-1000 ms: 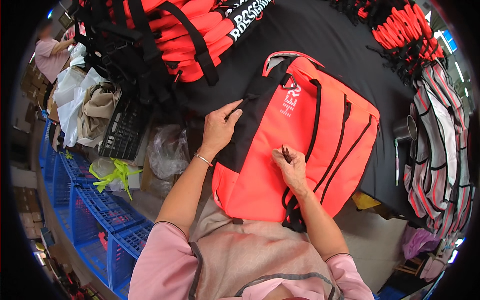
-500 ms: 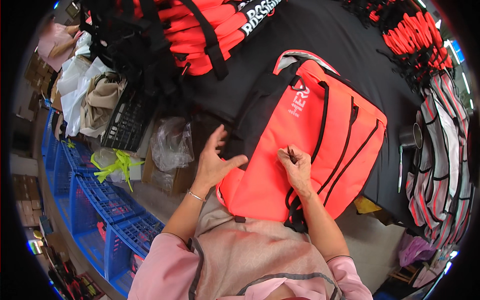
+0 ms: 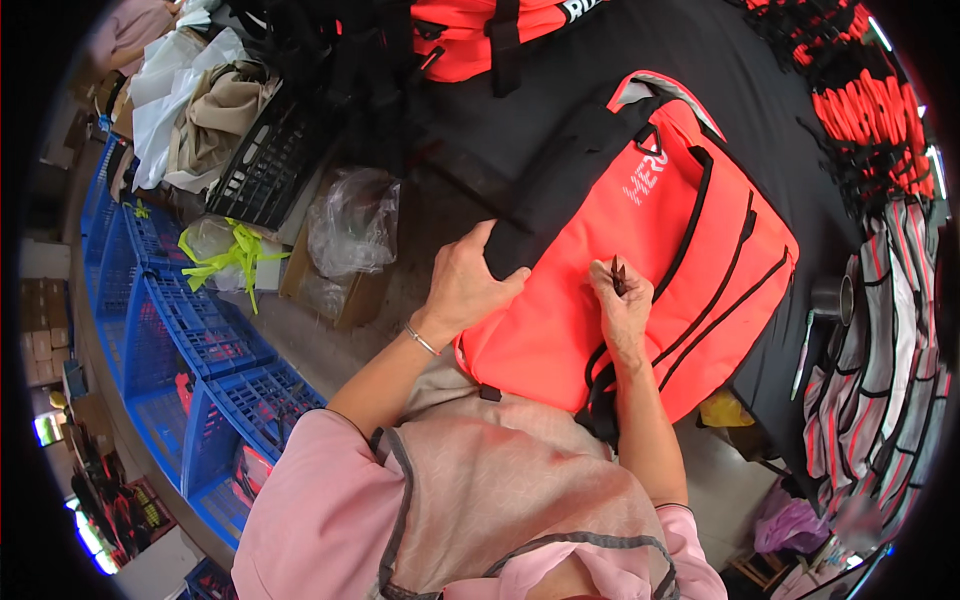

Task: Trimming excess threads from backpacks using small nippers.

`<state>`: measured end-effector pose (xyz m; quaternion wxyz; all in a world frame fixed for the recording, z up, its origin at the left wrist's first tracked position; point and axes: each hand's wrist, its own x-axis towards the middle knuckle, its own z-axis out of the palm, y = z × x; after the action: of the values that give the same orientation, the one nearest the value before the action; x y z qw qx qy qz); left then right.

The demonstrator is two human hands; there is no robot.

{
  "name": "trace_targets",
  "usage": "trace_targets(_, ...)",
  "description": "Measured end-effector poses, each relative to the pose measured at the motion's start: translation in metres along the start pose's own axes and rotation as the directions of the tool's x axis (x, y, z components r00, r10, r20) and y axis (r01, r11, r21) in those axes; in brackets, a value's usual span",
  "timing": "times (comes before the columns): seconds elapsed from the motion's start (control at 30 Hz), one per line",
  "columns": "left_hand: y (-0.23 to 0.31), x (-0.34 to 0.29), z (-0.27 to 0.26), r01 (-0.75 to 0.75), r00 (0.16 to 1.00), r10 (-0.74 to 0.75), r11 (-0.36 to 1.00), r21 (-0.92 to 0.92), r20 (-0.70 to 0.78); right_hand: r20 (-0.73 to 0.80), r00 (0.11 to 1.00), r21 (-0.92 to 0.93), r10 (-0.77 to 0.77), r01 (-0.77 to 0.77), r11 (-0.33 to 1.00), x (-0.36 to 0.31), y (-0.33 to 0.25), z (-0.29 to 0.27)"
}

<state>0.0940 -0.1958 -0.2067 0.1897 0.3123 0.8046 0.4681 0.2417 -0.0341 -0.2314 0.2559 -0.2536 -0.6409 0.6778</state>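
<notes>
A bright orange-red backpack with black straps and trim lies tilted across my lap and the black-covered table. My left hand grips the black side panel at the bag's left edge, its thumb on top and its other fingers partly hidden behind. In my right hand, over the middle of the orange face, is a small pair of dark thread snips. Their pointed tips stick out from the closed fingers.
More orange bags are piled at the table's far side. Striped grey bags and a metal cup stand at right. Blue crates, a black crate and a carton with clear plastic are at left.
My left hand has gone from spread fingers beside the bag to gripping its black side panel. The right hand keeps the snips over the orange face. The whole view has shifted.
</notes>
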Motion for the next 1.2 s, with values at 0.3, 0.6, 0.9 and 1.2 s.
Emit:
trace_targets(0.3, -0.009, -0.008, 0.009, -0.108, 0.985, 0.130, 0.979, 0.173, -0.117, 0.008, 1.000, -0.060, -0.015, 0.015, 0.998, -0.001, 0.002, 0.004)
trace_targets(0.6, -0.009, 0.004, -0.001, -0.018, 1.000, 0.020, 0.984, -0.179, 0.012, -0.046, 0.958, -0.071, 0.284, -0.287, 0.955, 0.002, -0.038, 0.000)
trace_targets(0.9, -0.036, 0.014, -0.015, 0.047, 0.990, 0.005, 0.932, -0.360, 0.144, -0.494, 0.815, -0.077, -0.303, 0.306, 0.949, 0.006, -0.164, -0.122)
trace_targets(1.2, -0.050, 0.014, -0.012, 0.063, 0.984, 0.004, 0.927, -0.369, 0.180, -0.777, 0.528, -0.562, -0.343, -0.335, 0.757, 0.093, -0.080, -0.314)
